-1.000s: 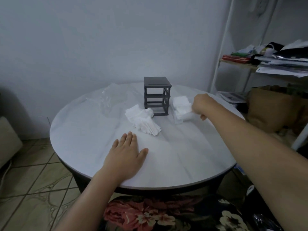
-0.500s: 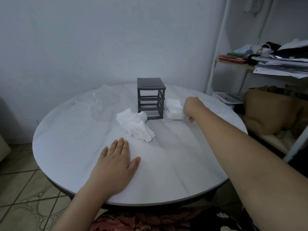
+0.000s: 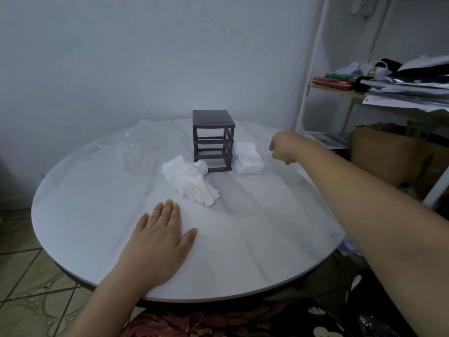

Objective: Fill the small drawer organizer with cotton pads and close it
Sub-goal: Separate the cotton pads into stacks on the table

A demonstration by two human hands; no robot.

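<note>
A small dark grey drawer organizer frame (image 3: 213, 139) stands near the middle back of the round white table (image 3: 255, 239), its slots showing open. A loose heap of white cotton pads (image 3: 190, 181) lies at its front left. To the organizer's right sit clear drawers stacked with cotton pads (image 3: 248, 156). My right hand (image 3: 283, 147) hovers just right of those drawers, fingers curled, apart from them and holding nothing. My left hand (image 3: 160, 242) lies flat on the table near the front edge, fingers spread.
A crumpled clear plastic bag (image 3: 131, 152) lies at the table's back left. A white shelf (image 3: 340, 91) at the right holds papers and books, with a brown bag (image 3: 388, 156) below. The wall stands close behind the table.
My right hand has let go of the pad-filled drawers and drawn back to the right. The drawers now rest beside the organizer. My left hand has stayed flat.
</note>
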